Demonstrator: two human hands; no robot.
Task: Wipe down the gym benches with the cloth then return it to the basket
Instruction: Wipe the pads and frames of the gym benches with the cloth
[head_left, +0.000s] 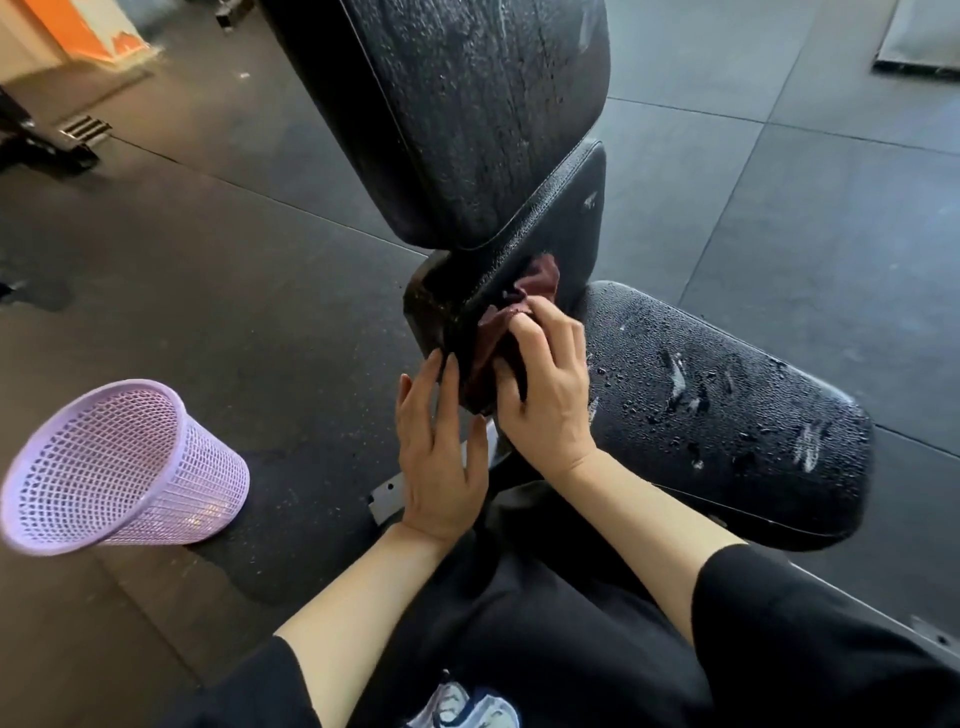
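Two hands work the narrow middle pad (540, 249) of a wet gym bench.

The right hand (545, 379) pinches the maroon cloth (519, 312) against the pad's edge to wipe it; the left hand (441, 447), fingers straight, steadies the pad's end. The lilac mesh basket (114, 467) stands near on the floor, within reach for the cloth's return.

Dark rubber floor tiles (779, 208) with visible seams; an orange-and-cream wall (47, 31) at far left; black equipment (36, 140) beside it; a grey mat (919, 41) at far right; a white shoe (467, 706) at the bottom edge.
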